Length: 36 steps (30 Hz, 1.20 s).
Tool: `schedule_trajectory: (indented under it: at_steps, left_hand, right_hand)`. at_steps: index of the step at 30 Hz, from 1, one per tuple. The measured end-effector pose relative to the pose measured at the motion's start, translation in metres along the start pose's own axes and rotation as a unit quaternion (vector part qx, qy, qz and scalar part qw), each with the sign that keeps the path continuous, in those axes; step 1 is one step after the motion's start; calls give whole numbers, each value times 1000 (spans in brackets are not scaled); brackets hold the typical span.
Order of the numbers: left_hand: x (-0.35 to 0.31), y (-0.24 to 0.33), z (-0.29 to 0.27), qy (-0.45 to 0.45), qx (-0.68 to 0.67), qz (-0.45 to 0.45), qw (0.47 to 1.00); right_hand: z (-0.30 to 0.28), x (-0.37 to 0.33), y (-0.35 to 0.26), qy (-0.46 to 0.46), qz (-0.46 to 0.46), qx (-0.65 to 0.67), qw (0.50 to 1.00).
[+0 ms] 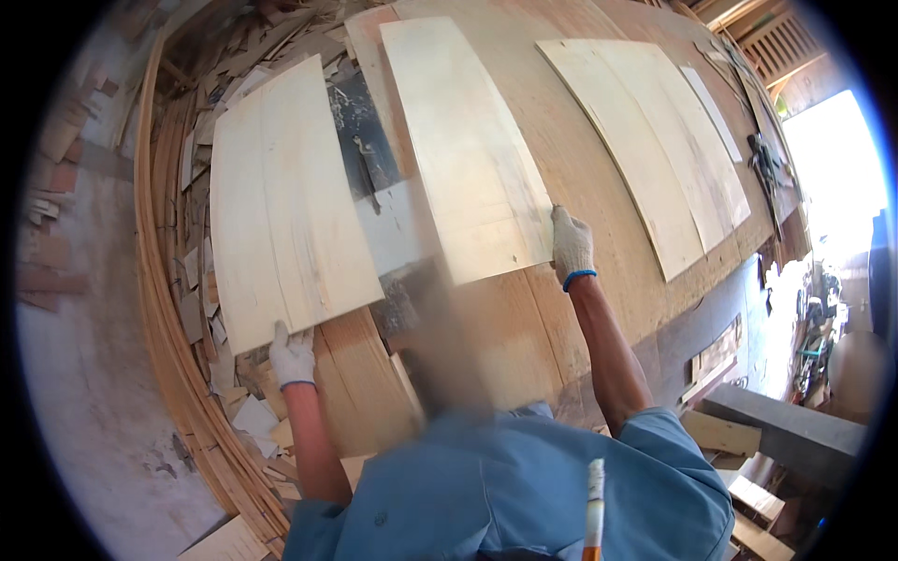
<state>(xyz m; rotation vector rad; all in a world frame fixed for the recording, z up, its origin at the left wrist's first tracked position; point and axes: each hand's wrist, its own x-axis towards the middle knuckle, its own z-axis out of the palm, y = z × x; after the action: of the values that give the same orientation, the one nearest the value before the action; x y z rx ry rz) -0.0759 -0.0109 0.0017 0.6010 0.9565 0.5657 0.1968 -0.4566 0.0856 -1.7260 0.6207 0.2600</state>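
My left hand, in a white knit glove with a blue cuff, grips the near edge of a pale wooden panel; its thumb lies on top, and the fingers underneath are hidden. My right hand, gloved alike, is closed on the near right edge of a second, narrower wooden panel. Between the two panels a dark, worn metal surface shows, with a pale piece beside it. A third wooden panel, with a lengthwise seam, lies on the large plywood surface to the right.
Long wooden strips run along the left side, with several wood scraps beside them. A dark clamp-like tool lies at the far right. A grey beam juts in at lower right. A cigarette shows near the lower edge.
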Motion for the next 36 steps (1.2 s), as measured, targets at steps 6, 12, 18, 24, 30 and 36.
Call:
schedule_trajectory:
  at_steps: [6, 12, 18, 24, 30, 36]
  left_hand:
    - [-102, -35, -56, 38, 0, -43, 998]
    - [-165, -67, -120, -34, 179, -180, 967]
    - [-255, -112, -7, -60, 270, -154, 948]
    - [-242, -173, -21, -227, 164, -211, 937]
    - [-228, -205, -58, -237, 157, -207, 936]
    - [-231, -184, -62, -256, 38, -321, 911]
  right_hand:
    - [-73, -13, 34, -4, -68, -77, 995]
    - [-109, -44, -44, -104, -36, -17, 994]
    - [-154, 50, -86, -340, -266, -127, 893]
    - [-132, -22, -189, -426, 0, 170, 889]
    - [-136, -3, -197, -526, 15, 180, 831]
    - [-129, -28, -192, -446, 17, 196, 873]
